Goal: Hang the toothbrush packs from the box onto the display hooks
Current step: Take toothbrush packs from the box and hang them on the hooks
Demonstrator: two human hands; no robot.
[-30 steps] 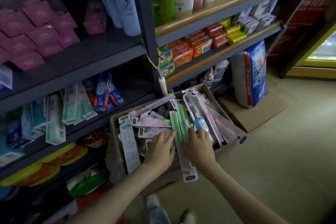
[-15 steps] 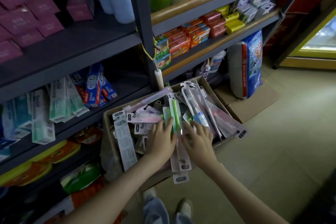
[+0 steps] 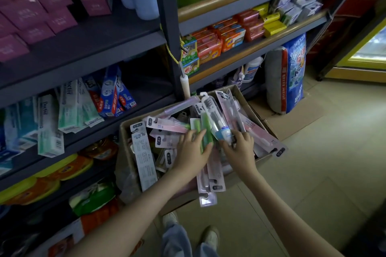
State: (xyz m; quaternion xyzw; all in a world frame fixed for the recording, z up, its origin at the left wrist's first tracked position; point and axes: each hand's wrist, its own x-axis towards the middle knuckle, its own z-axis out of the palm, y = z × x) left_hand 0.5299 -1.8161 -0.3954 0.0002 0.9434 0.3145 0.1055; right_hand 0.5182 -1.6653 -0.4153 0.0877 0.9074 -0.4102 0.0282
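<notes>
Reaching into cardboard box (image 3: 124,131) beside the shelves (image 3: 100,54), heaped with toothbrush packs (image 3: 144,152). Resting left hand (image 3: 191,155) flat on the heap, fingers straight, fingertips touching green pack (image 3: 206,129). Bending fingers of right hand (image 3: 240,152) over blue-handled pack (image 3: 221,129) just alongside; unclear whether gripped or merely pressed.

Cardboard box (image 3: 243,98): top open, crammed with toothbrush packs (image 3: 167,125), jumbled and criss-crossed.
- Lilac pack (image 3: 179,106), 11 o'clock, slanting over back rim.
- White card pack (image 3: 144,156), 8 o'clock, leaning on left wall.
- Green pack (image 3: 205,129), centre, near upright.
- Blue-handled pack (image 3: 217,119), 1 o'clock, standing tall, base gripped by right hand (image 3: 238,149).
- Pink packs (image 3: 211,183) overhang front rim, 6 o'clock.
</notes>
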